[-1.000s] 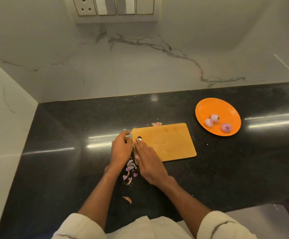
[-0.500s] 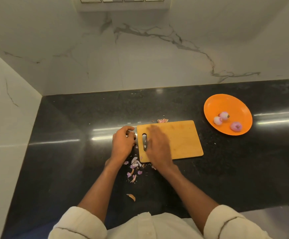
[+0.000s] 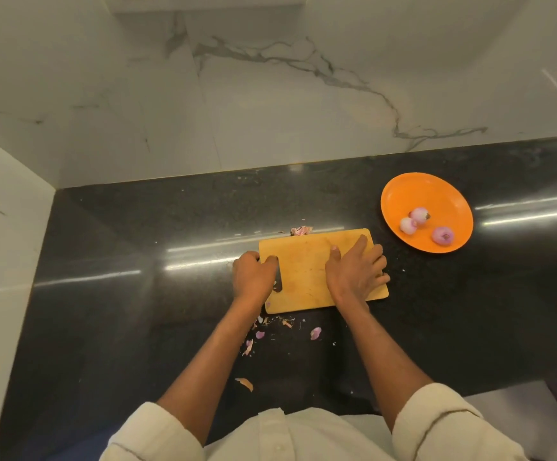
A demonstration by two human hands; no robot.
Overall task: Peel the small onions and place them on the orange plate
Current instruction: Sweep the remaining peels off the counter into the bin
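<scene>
Three peeled onions lie on the orange plate. No unpeeled onion is visible, so the task appears nearly complete. The left hand grips the cutting board at its handle end; the right hand rests flat on it, fingers spread. Peel scraps remain on the counter.

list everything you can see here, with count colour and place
onions: three, pale pink-purple, peeled, on the orange plate
orange plate: one, on the counter to the right
cutting board: one, yellow wood, middle of the counter
peel scraps: several, pink and brown, on the counter near the board's edges
counter: one, black, glossy
wall: white marble, behind
left hand: grips the board's left end
right hand: flat on the board's right part
</scene>
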